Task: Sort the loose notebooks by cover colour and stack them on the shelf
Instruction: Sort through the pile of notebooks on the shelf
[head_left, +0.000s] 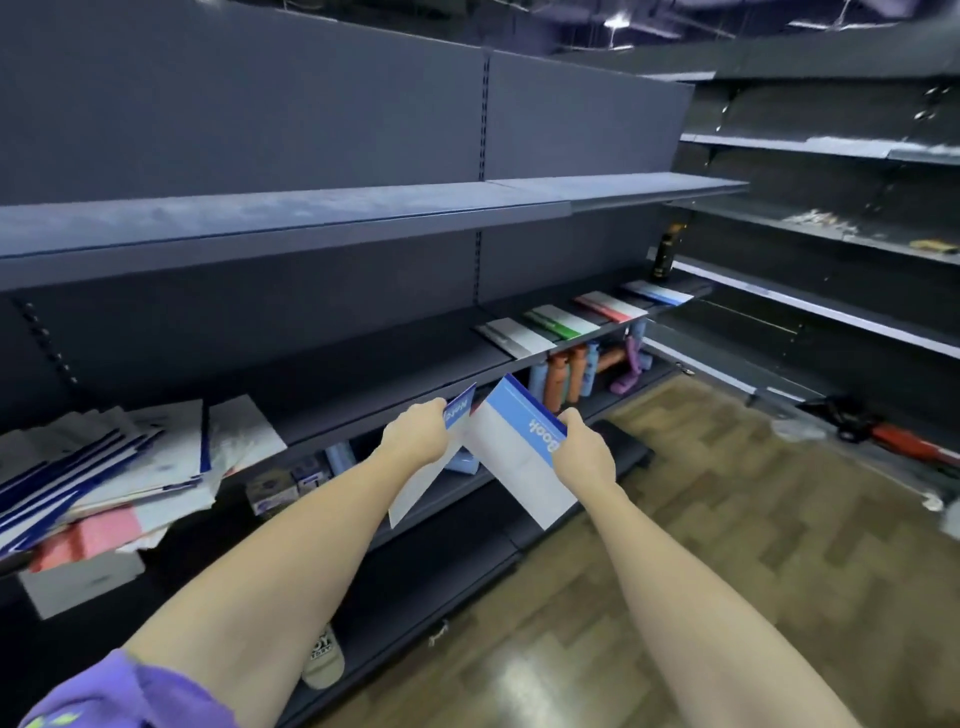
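Your left hand (418, 434) and right hand (584, 449) each grasp a blue-banded white notebook (511, 449); four stacks (558, 322) line the shelf's (363, 369) front edge.

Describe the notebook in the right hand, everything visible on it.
The notebook in the right hand is thin and flat with a smooth paper cover, mostly white, with a light blue band and a darker blue edge along one side. White letters reading "Book" appear upside down on the band. It is tilted, held in the air before the shelf. The right hand grips its blue end.
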